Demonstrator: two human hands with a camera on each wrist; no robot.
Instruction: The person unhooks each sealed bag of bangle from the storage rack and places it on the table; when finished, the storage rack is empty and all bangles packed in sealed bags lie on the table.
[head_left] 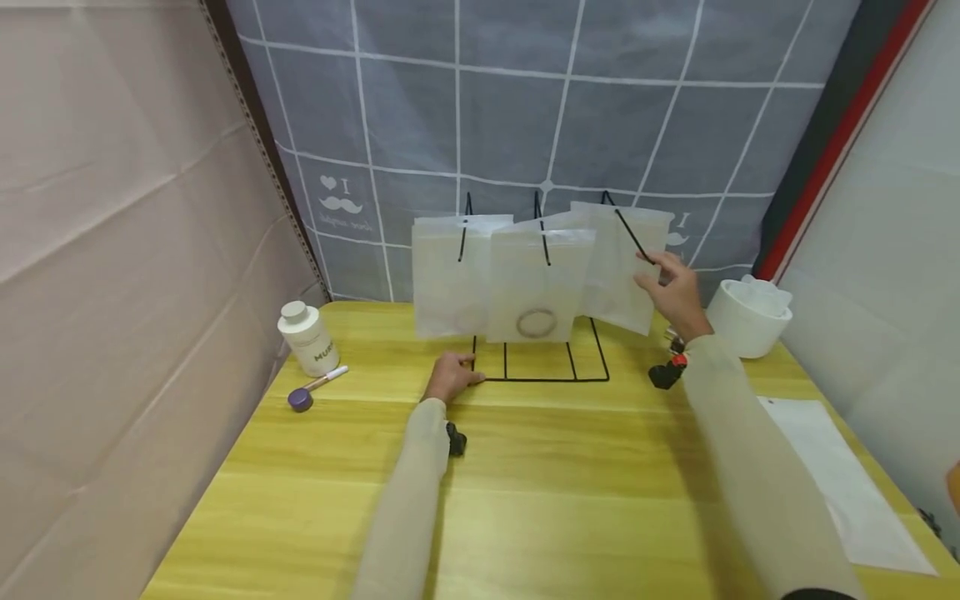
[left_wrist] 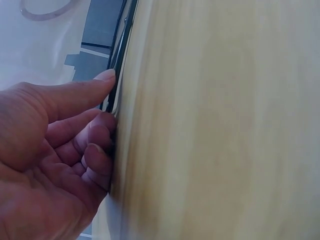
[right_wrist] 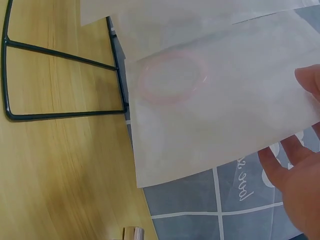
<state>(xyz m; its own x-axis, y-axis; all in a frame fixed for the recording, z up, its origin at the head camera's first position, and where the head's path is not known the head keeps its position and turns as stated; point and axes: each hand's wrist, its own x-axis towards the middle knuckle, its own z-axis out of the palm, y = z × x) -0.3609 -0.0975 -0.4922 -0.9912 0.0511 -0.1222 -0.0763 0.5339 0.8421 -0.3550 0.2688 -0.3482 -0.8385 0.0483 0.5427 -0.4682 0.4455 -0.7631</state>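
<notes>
The left hand [head_left: 452,377] presses curled fingers on the wire rack [head_left: 540,367] base; the right hand [head_left: 675,287], fingers spread, touches the rightmost hanging bag [head_left: 618,267].

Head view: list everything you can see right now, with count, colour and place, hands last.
Wire rack: one, black, table centre back.
Pouches: at least three, translucent white, hung on the rack's prongs; the middle one holds a ring.
Bottle: one, white, left of rack.
Purple cap: one, beside the bottle.
Marker: one, white, next to the cap.
Tub: one, white, right rear corner.
Paper sheet: one, white, right edge.
Table: one, yellow wood.
Left hand: presses the rack's base.
Right hand: touches the rightmost pouch.
</notes>
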